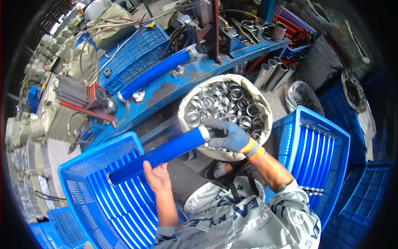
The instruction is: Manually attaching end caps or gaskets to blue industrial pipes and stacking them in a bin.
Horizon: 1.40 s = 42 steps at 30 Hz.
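A blue tube (161, 154) with silver ends slants across in front of me, above the left crate. My bare left hand (157, 176) is closed around it from below, thumb up along its near side. My right hand (229, 136), in a grey glove with an orange cuff, is closed at the tube's upper right end, its fingertips at the silver rim. Whether a separate ring sits between those fingers, I cannot tell. Just beyond the glove, a cream sack (265, 106) holds many loose metal rings (226, 101).
Blue crates of blue tubes stand at the left (68, 168) and right (346, 143). Across the front runs a blue workbench (166, 93), with another blue tube (157, 70) held lengthwise in its fixture. Pliers (245, 31) lie on it; bare metal tubes (273, 72) stand beyond the sack.
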Tool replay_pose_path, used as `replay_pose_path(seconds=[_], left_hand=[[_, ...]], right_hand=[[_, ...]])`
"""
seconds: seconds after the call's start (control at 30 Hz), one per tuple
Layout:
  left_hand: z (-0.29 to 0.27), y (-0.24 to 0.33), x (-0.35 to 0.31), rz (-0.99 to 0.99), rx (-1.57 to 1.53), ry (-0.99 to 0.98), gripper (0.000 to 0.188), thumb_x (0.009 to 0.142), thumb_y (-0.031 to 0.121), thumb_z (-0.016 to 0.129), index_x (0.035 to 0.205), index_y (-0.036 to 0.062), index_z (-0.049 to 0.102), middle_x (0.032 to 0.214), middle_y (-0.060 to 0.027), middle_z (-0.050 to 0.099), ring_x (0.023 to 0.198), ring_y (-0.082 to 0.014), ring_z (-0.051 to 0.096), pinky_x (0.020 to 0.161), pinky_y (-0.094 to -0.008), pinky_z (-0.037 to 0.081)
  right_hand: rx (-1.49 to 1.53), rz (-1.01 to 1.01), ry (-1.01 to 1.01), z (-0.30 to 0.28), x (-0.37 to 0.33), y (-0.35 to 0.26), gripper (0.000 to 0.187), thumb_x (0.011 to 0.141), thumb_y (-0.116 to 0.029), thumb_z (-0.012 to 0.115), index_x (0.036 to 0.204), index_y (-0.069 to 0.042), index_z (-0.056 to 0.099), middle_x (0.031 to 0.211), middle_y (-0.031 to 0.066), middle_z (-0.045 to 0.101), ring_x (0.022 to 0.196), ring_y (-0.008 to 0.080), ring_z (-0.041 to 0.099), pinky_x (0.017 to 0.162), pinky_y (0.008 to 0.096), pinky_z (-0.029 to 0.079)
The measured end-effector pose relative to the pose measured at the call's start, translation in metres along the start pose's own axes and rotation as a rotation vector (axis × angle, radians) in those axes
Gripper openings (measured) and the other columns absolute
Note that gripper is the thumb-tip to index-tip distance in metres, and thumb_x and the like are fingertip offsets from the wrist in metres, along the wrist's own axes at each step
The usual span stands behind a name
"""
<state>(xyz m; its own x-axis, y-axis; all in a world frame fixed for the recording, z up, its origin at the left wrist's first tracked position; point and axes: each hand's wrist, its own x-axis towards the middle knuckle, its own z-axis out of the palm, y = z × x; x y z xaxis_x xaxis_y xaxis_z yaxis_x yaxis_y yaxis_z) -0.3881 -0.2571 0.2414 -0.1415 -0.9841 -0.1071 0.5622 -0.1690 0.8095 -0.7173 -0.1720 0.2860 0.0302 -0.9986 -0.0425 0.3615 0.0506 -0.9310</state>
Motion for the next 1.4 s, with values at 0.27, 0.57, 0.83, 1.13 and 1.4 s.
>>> replay_pose_path(seconds=[0.27,0.57,0.83,1.13,1.4], left_hand=[[-0.035,0.047,0.015,-0.051,-0.335,0.108,0.073,0.108,0.052,0.077,0.156,0.0021,0.058,0.160,-0.0163,0.063,0.149,-0.0297,0.061,0.127,-0.0469,0.051],[-0.050,0.045,0.025,-0.070,-0.204,0.045,0.058,0.116,0.045,0.067,0.157,0.0047,0.058,0.156,-0.0129,0.065,0.146,-0.0272,0.061,0.123,-0.0451,0.051],[-0.011,0.004,0.093,-0.146,-0.120,0.073,0.048,0.114,0.030,0.073,0.154,0.0066,0.058,0.152,-0.0116,0.066,0.142,-0.0315,0.063,0.123,-0.0540,0.051],[0.125,-0.063,0.361,-0.141,-0.097,0.111,0.056,0.102,0.038,0.090,0.141,0.0061,0.067,0.136,-0.0133,0.072,0.129,-0.0290,0.072,0.113,-0.0472,0.060],[0.100,-0.094,0.431,-0.252,-0.113,0.217,0.076,0.097,0.039,0.094,0.150,-0.0035,0.060,0.147,-0.0297,0.065,0.139,-0.0443,0.067,0.120,-0.0590,0.056]], right_hand=[[-0.821,-0.462,0.132,-0.015,0.233,-0.023,0.076,0.104,-0.037,0.082,0.167,-0.005,0.056,0.166,0.0189,0.060,0.148,0.0371,0.060,0.125,0.0473,0.047],[-1.865,-0.288,0.526,-0.056,0.375,-0.004,0.052,0.105,-0.019,0.060,0.156,-0.026,0.061,0.154,0.0085,0.064,0.150,0.0378,0.055,0.123,0.0719,0.037],[-0.974,-0.824,0.446,0.008,0.196,-0.129,0.072,0.084,-0.018,0.082,0.152,-0.005,0.063,0.117,0.0171,0.076,0.104,0.0349,0.078,0.112,0.0435,0.055],[-0.405,-0.682,0.737,-0.054,-0.083,-0.084,0.090,0.095,-0.029,0.087,0.165,0.004,0.041,0.133,0.0166,0.071,0.093,0.0180,0.074,0.080,0.0323,0.061],[-0.429,-0.487,0.903,-0.065,-0.173,-0.051,0.091,0.087,-0.025,0.089,0.163,0.005,0.049,0.141,0.0139,0.072,0.128,0.0234,0.070,0.111,0.0394,0.056]])
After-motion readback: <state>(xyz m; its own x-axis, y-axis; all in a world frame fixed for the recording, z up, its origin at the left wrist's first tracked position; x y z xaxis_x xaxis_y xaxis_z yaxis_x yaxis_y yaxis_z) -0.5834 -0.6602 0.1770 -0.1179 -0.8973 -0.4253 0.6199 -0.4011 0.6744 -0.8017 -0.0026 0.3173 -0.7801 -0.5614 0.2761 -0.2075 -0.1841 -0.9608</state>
